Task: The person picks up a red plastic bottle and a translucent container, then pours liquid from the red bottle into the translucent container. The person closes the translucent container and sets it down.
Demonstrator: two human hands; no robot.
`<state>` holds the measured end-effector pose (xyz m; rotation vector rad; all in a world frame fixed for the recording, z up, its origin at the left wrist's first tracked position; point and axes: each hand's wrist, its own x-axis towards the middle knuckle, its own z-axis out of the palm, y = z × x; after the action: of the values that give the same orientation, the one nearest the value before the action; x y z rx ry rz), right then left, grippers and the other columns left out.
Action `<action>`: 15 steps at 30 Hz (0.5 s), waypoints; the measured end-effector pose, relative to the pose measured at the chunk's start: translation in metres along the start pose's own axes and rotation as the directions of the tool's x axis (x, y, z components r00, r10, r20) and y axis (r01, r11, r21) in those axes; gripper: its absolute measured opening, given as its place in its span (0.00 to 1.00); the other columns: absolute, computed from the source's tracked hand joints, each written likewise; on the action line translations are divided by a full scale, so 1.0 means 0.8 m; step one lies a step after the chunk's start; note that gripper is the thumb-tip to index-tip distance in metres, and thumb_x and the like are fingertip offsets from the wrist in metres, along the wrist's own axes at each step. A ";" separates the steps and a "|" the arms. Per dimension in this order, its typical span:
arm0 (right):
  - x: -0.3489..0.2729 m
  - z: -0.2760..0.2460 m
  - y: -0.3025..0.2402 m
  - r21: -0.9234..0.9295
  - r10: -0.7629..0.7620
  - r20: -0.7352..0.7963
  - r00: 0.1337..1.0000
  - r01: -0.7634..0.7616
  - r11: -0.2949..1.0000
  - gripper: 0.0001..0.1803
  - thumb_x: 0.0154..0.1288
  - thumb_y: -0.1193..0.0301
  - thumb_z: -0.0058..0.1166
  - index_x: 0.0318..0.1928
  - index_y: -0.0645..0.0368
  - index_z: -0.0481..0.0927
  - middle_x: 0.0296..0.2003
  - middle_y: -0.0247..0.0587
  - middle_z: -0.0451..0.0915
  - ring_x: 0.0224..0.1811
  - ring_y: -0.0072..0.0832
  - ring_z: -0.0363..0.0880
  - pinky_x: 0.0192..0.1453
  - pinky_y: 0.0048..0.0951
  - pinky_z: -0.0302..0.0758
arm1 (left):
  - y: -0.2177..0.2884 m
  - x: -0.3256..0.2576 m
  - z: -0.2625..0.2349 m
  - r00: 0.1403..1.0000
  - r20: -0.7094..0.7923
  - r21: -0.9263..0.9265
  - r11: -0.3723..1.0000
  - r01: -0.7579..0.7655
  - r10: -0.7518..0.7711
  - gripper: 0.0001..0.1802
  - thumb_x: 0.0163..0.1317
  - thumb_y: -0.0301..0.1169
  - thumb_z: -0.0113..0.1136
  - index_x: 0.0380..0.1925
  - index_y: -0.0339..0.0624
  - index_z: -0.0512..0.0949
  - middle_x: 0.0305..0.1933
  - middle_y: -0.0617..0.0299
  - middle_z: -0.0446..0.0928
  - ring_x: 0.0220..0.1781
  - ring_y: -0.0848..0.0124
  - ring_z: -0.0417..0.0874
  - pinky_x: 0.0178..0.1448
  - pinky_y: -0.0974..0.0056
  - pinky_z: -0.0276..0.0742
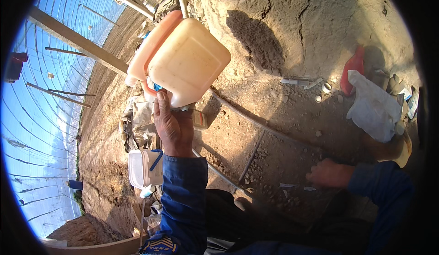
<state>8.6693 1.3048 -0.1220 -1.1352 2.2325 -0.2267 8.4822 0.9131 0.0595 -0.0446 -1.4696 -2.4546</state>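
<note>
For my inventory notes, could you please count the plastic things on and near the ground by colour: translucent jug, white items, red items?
Translucent orange-tinted plastic jug, held up by the left hand: 1
White: 2, the white plastic tub with blue handle and the white plastic bag
Red plastic piece by the earth wall: 1
Total: 4

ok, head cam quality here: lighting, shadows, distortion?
Head view: hard low sunlight, jug brightly lit and casting a sharp shadow on the earth wall; right hand sits in deep shade, detail lost; left hand well lit; strong fisheye bend on greenhouse poles, black vignette at corners; focus acceptable.
</note>
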 end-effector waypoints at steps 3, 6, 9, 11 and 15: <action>-0.005 0.001 0.001 -0.018 -0.025 -0.050 0.998 0.024 1.000 0.10 0.67 0.63 0.62 0.44 0.52 0.82 0.38 0.43 0.86 0.43 0.44 0.90 0.46 0.47 0.83 | 0.000 0.001 -0.001 1.000 0.007 -0.001 1.000 0.001 -0.001 0.23 0.82 0.42 0.59 0.70 0.44 0.75 0.66 0.58 0.82 0.62 0.60 0.86 0.60 0.50 0.89; -0.005 0.003 0.000 -0.033 -0.022 -0.062 0.998 0.020 0.999 0.10 0.67 0.63 0.62 0.44 0.52 0.82 0.38 0.42 0.86 0.43 0.44 0.89 0.46 0.47 0.83 | -0.001 0.001 0.000 1.000 -0.009 -0.001 1.000 0.012 -0.012 0.23 0.82 0.42 0.60 0.69 0.44 0.75 0.66 0.58 0.82 0.62 0.60 0.86 0.60 0.50 0.89; -0.004 0.004 0.000 -0.033 -0.013 -0.054 0.998 0.011 0.999 0.10 0.68 0.62 0.62 0.44 0.51 0.82 0.37 0.42 0.85 0.43 0.43 0.89 0.46 0.47 0.83 | -0.001 0.000 0.003 0.998 -0.055 0.004 1.000 0.019 -0.019 0.23 0.82 0.42 0.60 0.69 0.45 0.75 0.66 0.58 0.82 0.63 0.60 0.86 0.60 0.49 0.89; -0.003 0.005 0.000 -0.032 -0.010 -0.047 0.999 0.009 0.999 0.10 0.68 0.62 0.62 0.43 0.51 0.82 0.37 0.42 0.85 0.43 0.43 0.89 0.46 0.47 0.82 | -0.001 0.000 0.003 0.998 -0.061 0.005 1.000 0.025 -0.024 0.22 0.82 0.42 0.60 0.68 0.45 0.75 0.66 0.58 0.81 0.64 0.59 0.85 0.63 0.45 0.87; -0.002 0.006 0.000 -0.032 -0.011 -0.049 0.999 0.009 0.999 0.09 0.68 0.62 0.61 0.43 0.51 0.82 0.37 0.42 0.85 0.43 0.43 0.89 0.46 0.47 0.82 | 0.001 0.001 0.002 0.999 -0.031 -0.007 1.000 0.027 -0.027 0.22 0.82 0.43 0.59 0.68 0.45 0.76 0.67 0.59 0.80 0.69 0.56 0.82 0.69 0.37 0.82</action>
<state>8.6727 1.3062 -0.1253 -1.1699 2.2819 -0.2261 8.4818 0.9144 0.0609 0.0122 -1.4577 -2.4702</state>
